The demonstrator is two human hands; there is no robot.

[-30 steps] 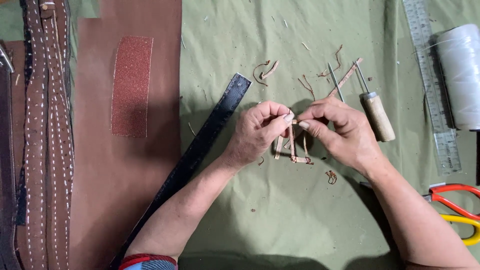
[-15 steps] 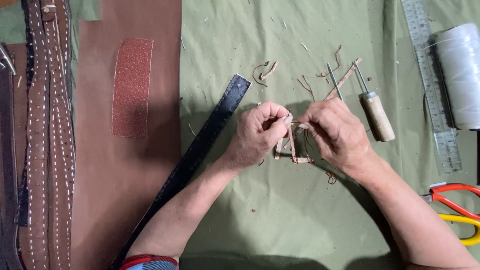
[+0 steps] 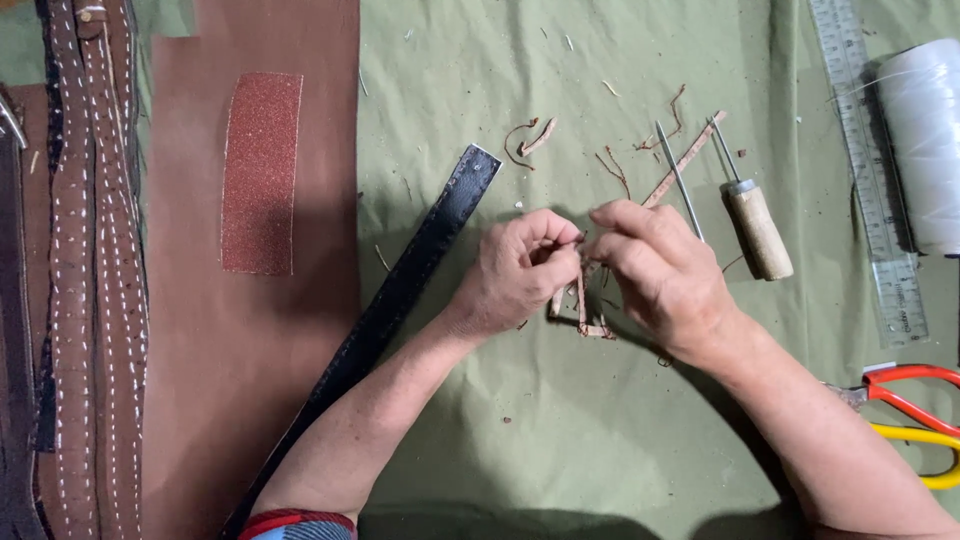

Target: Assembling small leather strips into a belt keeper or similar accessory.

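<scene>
My left hand and my right hand meet over a green cloth, fingertips pinched together on a small tan leather strip piece that hangs below them. A thin tan strip runs up and right from under my right fingers. A black leather strap lies diagonally just left of my left hand.
An awl with a wooden handle and a thin metal needle lie right of the hands. A metal ruler, a white thread spool and red-and-yellow scissors sit at the right. Brown leather sheet, sandpaper and stitched straps lie left.
Both hands have shifted slightly left and tightened together on the small leather piece; the fingers keep working it. Nothing else on the cloth has moved.
</scene>
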